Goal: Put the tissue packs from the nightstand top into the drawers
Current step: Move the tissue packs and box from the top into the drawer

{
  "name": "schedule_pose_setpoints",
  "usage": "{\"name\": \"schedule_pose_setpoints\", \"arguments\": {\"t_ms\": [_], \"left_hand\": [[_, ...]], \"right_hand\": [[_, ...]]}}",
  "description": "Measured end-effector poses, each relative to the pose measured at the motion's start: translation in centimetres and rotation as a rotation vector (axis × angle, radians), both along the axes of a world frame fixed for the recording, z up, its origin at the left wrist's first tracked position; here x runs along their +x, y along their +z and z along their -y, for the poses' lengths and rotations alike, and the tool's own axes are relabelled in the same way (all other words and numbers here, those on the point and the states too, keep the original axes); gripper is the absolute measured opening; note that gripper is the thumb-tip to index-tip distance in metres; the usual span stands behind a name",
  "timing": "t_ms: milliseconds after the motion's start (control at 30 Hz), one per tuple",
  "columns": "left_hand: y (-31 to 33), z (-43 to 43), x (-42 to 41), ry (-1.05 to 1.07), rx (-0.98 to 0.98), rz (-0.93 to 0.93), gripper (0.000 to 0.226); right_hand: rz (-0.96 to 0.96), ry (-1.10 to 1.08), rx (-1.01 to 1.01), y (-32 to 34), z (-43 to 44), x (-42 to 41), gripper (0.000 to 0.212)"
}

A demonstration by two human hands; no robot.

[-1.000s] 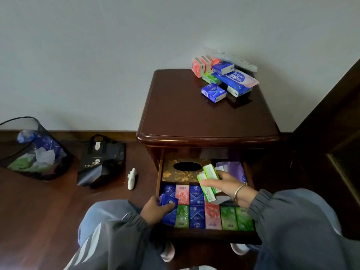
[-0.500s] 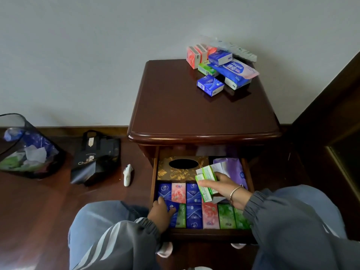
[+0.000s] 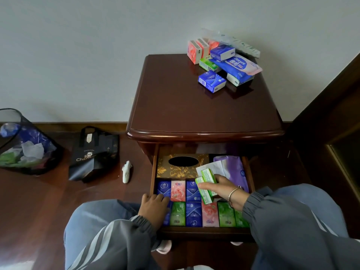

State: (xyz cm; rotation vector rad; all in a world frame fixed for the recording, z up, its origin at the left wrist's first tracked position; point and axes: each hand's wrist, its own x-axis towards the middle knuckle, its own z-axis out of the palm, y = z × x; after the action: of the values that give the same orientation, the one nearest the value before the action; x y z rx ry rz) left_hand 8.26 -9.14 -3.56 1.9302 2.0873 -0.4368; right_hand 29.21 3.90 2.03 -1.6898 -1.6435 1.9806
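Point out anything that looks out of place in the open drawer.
A loose white sheet lies askew between the gold box and the purple pack, unlike the small packs in tidy rows. Two green packs sit tilted above them, but the right hand holds those.

The drawer [image 3: 204, 233] holds 4 blue tissue packs [image 3: 193, 190], 3 green tissue packs [image 3: 177, 213], 2 pink tissue packs [image 3: 178, 190], 1 gold tissue box [image 3: 165, 168] and 1 purple pack [image 3: 236, 170]; 2 lime packs [image 3: 209, 176] are held above.

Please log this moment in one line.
right hand: holds green packs over open drawer | left hand: touches blue pack | nightstand top: pack pile
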Motion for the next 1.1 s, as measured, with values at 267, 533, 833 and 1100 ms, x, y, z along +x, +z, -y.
{"name": "schedule_pose_setpoints", "arguments": {"t_ms": [267,533,833,1100], "left_hand": [[1.6,0.2,0.0,-0.084,0.071,-0.060,0.037],[1.3,0.7,0.4,-0.148,0.271,-0.071,0.045],[1.0,0.1,-0.9,0.315,0.266,0.301,0.055],[-0.1,0.2,-1.8,0.783,0.080,0.589,0.025]], "right_hand": [[0.123,0.022,0.083,-1.7,0.4,0.0,0.049],[0.243,-0.001,0.124,-3.1,1.6,-0.5,0.057],[0.273,-0.060,0.184,-2.3,0.1,1.1,0.056],[0.308,0.073,0.184,-2.4,1.9,0.2,0.056]]}}
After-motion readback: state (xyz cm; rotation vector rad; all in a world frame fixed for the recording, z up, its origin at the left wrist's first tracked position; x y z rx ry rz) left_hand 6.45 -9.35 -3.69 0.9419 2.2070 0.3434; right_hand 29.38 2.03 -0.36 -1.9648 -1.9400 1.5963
